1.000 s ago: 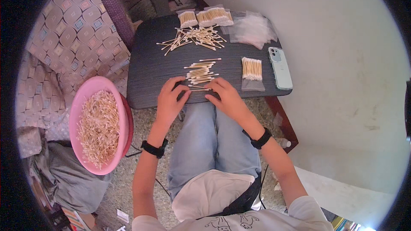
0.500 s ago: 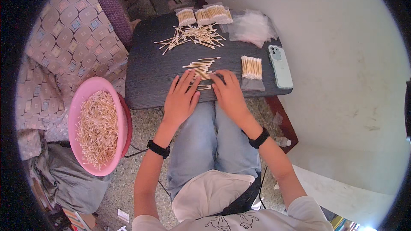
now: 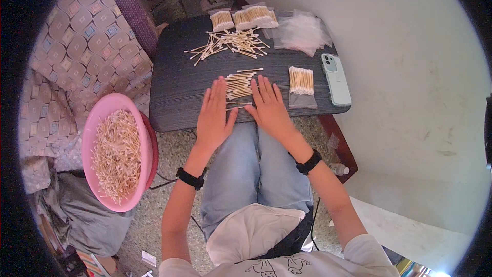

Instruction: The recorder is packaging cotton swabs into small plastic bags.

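Note:
A row of cotton swabs (image 3: pixel 239 86) lies side by side on the dark table (image 3: pixel 177 95), with their sticks running left to right. At the row's left ends rests my left hand (image 3: pixel 213 115), flat with its fingers stretched out. My right hand (image 3: pixel 271 113) lies along the right ends, its fingers straight and slightly spread. Neither hand grasps anything; the swabs sit between them, and some left tips are hidden under my left fingers. Beyond the row is a loose, crisscrossed heap of cotton swabs (image 3: pixel 241 42). A clear bag of cotton swabs (image 3: pixel 301 81) lies to the right.
At the far edge are filled bags of swabs (image 3: pixel 256 17) and a stack of clear plastic bags (image 3: pixel 302 33). A pale phone (image 3: pixel 335 81) lies at the right edge. To the left stands a pink basin (image 3: pixel 88 149) full of swabs. A wall (image 3: pixel 410 82) rises at right.
Both hands have flattened and straightened their fingers, moving to the two ends of the swab row. The row is more evenly lined up and more of it shows between the hands.

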Demonstrator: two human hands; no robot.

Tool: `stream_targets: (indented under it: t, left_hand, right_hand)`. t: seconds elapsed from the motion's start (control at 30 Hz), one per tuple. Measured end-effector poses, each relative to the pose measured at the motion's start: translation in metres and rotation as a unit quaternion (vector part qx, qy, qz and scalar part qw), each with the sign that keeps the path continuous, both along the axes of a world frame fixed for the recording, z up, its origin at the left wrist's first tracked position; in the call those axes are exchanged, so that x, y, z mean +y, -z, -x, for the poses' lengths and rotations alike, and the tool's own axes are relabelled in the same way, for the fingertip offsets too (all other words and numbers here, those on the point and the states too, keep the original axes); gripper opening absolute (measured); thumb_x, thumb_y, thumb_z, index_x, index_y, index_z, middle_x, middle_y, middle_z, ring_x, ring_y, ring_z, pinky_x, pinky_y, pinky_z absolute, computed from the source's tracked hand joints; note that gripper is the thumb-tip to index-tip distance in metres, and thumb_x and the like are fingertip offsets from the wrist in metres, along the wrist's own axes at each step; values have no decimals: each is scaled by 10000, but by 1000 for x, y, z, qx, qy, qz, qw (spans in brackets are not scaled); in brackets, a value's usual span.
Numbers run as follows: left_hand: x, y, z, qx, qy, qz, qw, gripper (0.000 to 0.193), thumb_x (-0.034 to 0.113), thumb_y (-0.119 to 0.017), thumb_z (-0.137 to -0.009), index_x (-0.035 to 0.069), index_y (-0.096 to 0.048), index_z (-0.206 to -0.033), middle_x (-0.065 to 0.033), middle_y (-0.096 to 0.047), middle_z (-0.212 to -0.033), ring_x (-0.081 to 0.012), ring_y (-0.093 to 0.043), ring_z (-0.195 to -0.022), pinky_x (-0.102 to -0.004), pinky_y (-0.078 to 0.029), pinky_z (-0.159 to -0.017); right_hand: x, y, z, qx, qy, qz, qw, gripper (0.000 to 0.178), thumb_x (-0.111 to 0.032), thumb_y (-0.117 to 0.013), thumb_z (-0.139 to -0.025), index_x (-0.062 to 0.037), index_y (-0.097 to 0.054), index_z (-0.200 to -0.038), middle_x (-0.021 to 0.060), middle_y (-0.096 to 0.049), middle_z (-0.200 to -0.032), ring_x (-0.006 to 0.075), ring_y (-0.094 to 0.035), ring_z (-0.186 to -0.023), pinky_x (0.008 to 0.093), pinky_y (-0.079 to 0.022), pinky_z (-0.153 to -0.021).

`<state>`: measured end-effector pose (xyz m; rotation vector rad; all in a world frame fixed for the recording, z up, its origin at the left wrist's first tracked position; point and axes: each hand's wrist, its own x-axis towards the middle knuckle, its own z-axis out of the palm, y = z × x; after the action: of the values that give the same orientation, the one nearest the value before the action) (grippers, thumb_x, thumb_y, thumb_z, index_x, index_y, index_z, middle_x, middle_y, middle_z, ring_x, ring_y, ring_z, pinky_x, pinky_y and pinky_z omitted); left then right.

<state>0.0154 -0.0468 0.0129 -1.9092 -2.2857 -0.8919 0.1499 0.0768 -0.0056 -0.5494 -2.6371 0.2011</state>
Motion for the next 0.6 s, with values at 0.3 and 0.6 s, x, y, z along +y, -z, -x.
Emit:
stream_targets:
  t: [0.3,0.6]
  left_hand:
    - [13,19,-3,28,-57,33,997,690,220,-500,-902,-159,-176,-1379,-332,-195,-1453,-414,-201,-1376,-459,-156,-1138]
    - [33,21,15,-4,-105,-7,994,588,245,-417,-953,-112,-243,-1387,-284,-281,-1443,-382,-254,-1366,-456,-190,-1122]
  right_hand:
    - [-11,-7,17,70,-7,188,980,703,-397,-422,-955,116,-221,-1392,325,-254,-1433,430,-234,-1358,514,-172,-1107]
    - [17,0,37,7,74,68,995,635,-380,-411,-960,93,-304,-1369,267,-326,-1427,359,-293,-1354,530,-167,-1103]
